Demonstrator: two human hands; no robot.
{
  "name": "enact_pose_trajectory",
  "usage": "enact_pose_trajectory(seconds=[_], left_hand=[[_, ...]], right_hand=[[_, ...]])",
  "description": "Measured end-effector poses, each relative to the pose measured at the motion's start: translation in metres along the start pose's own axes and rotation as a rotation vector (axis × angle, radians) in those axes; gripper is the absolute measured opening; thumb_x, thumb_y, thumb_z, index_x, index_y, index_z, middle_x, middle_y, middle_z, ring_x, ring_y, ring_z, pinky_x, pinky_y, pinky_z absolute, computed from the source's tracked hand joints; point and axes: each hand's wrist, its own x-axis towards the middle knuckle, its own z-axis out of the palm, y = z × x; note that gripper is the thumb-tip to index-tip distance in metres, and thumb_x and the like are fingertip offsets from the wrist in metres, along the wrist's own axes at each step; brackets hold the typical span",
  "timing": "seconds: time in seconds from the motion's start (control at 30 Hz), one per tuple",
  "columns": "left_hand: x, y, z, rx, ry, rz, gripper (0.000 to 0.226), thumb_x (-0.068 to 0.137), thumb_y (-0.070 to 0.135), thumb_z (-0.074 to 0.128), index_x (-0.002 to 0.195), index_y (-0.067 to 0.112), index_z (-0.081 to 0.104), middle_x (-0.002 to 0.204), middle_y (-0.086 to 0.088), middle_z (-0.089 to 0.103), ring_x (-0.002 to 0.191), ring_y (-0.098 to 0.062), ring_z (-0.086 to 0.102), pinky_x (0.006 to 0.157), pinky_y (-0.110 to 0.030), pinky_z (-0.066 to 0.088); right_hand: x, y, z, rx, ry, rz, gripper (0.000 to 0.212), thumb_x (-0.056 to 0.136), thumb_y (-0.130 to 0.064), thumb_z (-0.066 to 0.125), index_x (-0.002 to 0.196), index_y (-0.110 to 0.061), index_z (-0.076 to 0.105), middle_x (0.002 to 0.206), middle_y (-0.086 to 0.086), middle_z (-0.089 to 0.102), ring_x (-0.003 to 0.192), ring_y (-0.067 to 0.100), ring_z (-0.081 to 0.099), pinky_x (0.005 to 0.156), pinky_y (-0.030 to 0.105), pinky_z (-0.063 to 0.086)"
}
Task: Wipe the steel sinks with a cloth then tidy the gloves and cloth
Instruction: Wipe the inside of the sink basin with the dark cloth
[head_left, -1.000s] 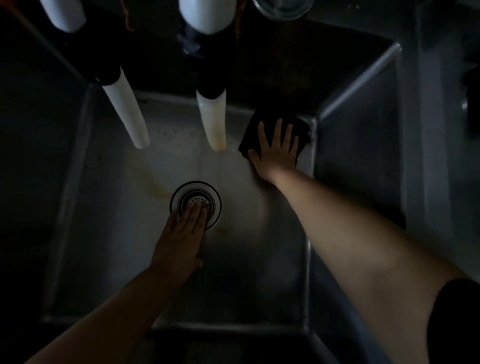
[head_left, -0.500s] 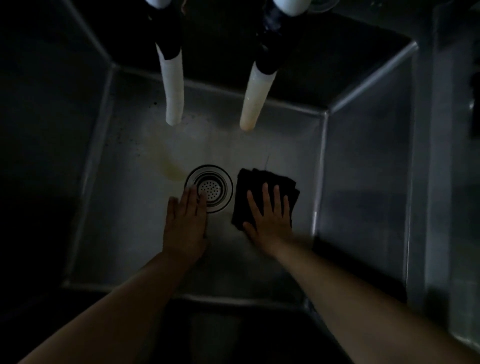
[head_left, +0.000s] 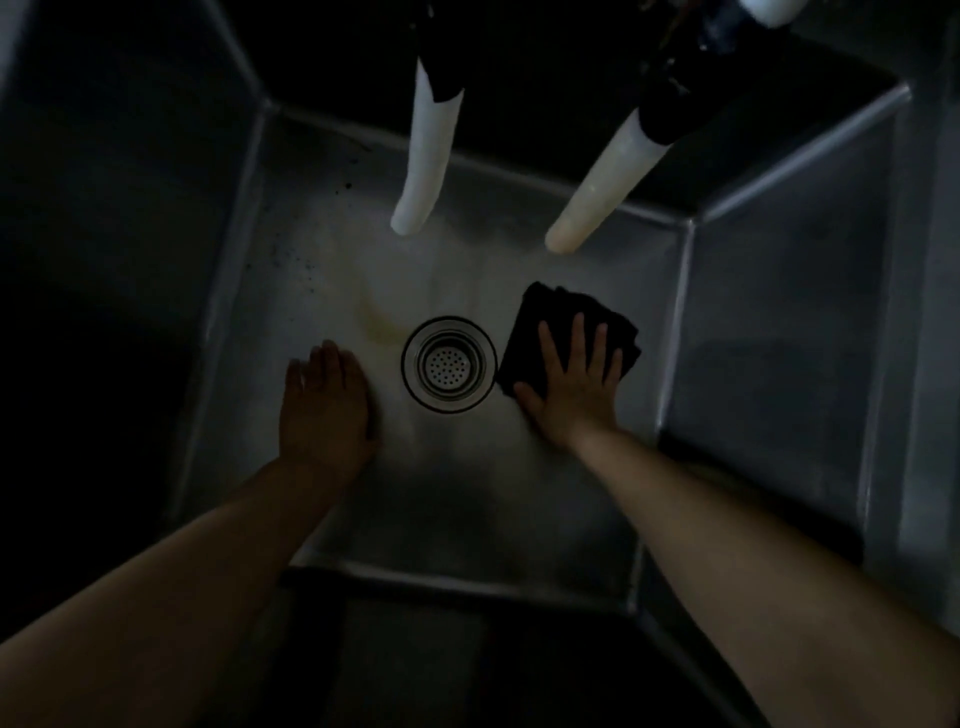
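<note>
Right hand (head_left: 571, 389) pressing dark cloth (head_left: 563, 322) flat on steel sink (head_left: 467, 499) floor right of drain (head_left: 448, 364), fingers spread, left hand (head_left: 324, 400) flat, empty, left of drain

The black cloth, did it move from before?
Yes. The black cloth slid from the sink's far right corner toward the person, ending beside the drain.

Dim commercial kitchen, deep steel sink (head_left: 779, 332), perforated drain strainer (head_left: 448, 364), two spouts (head_left: 423, 171)

Left hand (head_left: 324, 400) motion-blurred, fingers indistinct; cloth (head_left: 561, 332) half hidden under right hand (head_left: 571, 387); spouts (head_left: 423, 166) cut off by top edge.
</note>
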Motion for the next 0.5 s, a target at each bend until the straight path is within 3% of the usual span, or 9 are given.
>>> enact_pose_trajectory(seconds=[0.2,0.5], left_hand=[[0.007,0.0,0.0,0.03,0.006,0.015,0.102,0.083,0.046,0.062,0.147,-0.005,0.0,0.154,-0.027,0.003,0.144,-0.038,0.008,0.118,-0.045,0.007],[0.012,-0.003,0.013,-0.06,-0.03,0.025,0.115,0.078,0.05,0.068,0.146,-0.004,-0.008,0.155,-0.025,-0.008,0.144,-0.038,-0.001,0.116,-0.047,0.015]], right_hand=[[0.074,0.001,-0.037,-0.006,0.055,0.013,0.079,0.088,-0.067,0.028,0.147,-0.036,-0.014,0.156,0.009,-0.02,0.14,0.035,-0.022,0.109,0.05,-0.018],[0.136,-0.032,-0.065,-0.059,0.172,-0.152,0.076,0.088,-0.066,0.029,0.148,-0.035,-0.008,0.157,0.011,-0.016,0.141,0.036,-0.018,0.11,0.053,-0.013]])
